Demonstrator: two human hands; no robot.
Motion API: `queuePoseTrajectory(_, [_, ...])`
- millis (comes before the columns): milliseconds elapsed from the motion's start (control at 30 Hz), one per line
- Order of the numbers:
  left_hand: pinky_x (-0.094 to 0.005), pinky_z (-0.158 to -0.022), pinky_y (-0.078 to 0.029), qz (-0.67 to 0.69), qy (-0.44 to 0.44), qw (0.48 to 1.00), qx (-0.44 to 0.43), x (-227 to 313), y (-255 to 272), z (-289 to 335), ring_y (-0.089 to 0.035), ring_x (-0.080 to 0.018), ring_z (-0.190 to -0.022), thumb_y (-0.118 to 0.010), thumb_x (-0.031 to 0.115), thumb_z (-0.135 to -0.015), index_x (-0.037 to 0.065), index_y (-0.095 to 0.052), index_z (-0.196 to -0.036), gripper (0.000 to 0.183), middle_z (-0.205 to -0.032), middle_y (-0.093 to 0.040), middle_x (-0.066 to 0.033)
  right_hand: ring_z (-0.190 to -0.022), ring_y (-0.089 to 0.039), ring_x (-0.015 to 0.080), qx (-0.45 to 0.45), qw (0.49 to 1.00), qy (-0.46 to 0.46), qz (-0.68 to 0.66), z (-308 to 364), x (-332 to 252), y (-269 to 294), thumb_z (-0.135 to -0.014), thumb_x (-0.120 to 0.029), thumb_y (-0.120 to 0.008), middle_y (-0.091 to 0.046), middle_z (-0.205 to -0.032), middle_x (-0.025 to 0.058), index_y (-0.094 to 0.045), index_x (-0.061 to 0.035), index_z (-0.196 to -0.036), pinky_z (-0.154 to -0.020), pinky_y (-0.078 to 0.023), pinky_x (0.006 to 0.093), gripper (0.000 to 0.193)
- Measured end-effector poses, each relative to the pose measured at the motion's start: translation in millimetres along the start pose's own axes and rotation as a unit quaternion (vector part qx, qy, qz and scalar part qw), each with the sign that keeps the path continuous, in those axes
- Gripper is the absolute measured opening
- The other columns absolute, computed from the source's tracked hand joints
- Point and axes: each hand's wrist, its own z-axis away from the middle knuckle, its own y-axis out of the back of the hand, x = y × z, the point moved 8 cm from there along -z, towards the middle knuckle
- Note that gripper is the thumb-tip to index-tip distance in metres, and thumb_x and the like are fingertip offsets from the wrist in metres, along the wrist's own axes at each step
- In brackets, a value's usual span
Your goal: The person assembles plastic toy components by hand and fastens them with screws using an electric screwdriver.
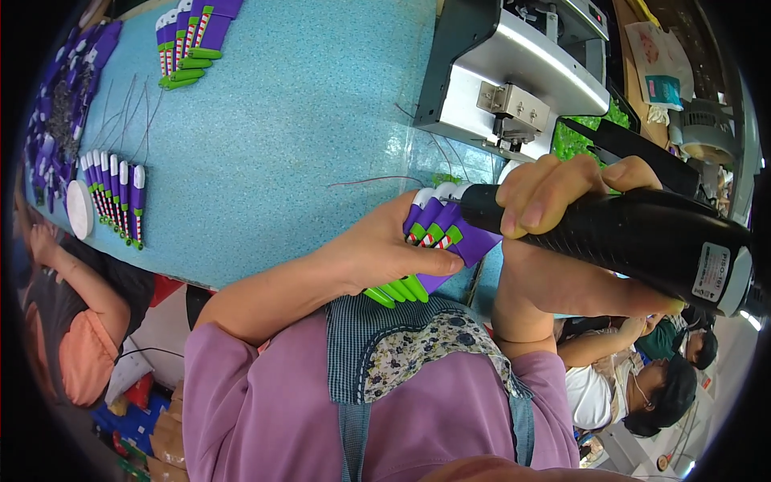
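Lying heaped at the far left, many purple-and-white parts (68,108) cover that end of the blue speckled table (281,120). Below them, at the picture's edge, a co-worker's orange sleeve (84,363) and bare forearm show. A white disc (79,209) sits near the table's edge, just beside a row of slim purple pieces (112,193) with white tops, red-and-white striped stems and green ends. Thin dark wires (128,116) trail above this row. Farther up, a second cluster of such pieces (191,44) lies fanned out and overlapping.

Toward the middle, the person's left hand (377,253) pinches a fanned bundle of purple pieces (442,221), its thumb pressed across them. The bundle is held over the table's near edge, above a checked and flowered apron (426,345), white ends up and green ends down. A reddish wire (373,180) lies on the table just beyond.

The right hand (554,273) is wrapped firmly around a thick black power tool (626,233), fingers curled over its top. Its nose reaches the bundle's white ends; whether it touches cannot be told. Behind stands a grey metal machine (514,72), with small bright-green parts (574,140) beside it. At the far right, another worker in a white top (590,394) sits near.
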Motion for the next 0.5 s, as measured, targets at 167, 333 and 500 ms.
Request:
queuePoseTrajectory(167, [-0.0268, -0.082, -0.046, 0.001, 0.009, 1.0, 0.0, -2, 3, -1, -0.057, -0.0121, -0.092, -0.079, 0.01, -0.07, 0.0, -0.046, -0.123, 0.063, -0.103, -0.06, -0.0049, -0.051, -0.051, 0.0201, 0.008, 1.0, 0.0, -0.017, 1, 7, 1, -0.073, -0.084, -0.035, -0.055, -0.067, 0.0113, -0.042, -0.0038, -0.121, -0.05, -0.038, 0.0321, 0.094])
queuePoseTrajectory(333, [-0.0276, -0.082, -0.047, 0.004, -0.007, 1.0, 0.01, 1, 3, 1, -0.058, -0.0115, -0.091, -0.077, 0.008, -0.07, 0.001, -0.05, -0.119, 0.056, -0.101, -0.061, -0.0047, -0.052, -0.05, 0.0208, -0.01, 1.0, -0.015, -0.02, 1, 6, 0, -0.074, -0.083, -0.035, -0.054, -0.068, 0.0112, -0.041, -0.004, -0.123, -0.052, -0.039, 0.0327, 0.093])
queuePoseTrajectory(500, [-0.0297, -0.084, -0.046, -0.04, -0.049, 0.998, 0.028, -3, 8, -6, -0.058, -0.0135, -0.094, -0.077, 0.008, -0.07, 0.001, -0.048, -0.12, 0.058, -0.103, -0.061, -0.0058, -0.055, -0.049, 0.021, 0.018, 0.998, 0.047, 0.033, -26, -29, 13, -0.072, -0.086, -0.032, -0.055, -0.072, 0.0114, -0.047, -0.0071, -0.121, -0.057, -0.04, 0.0351, 0.094])
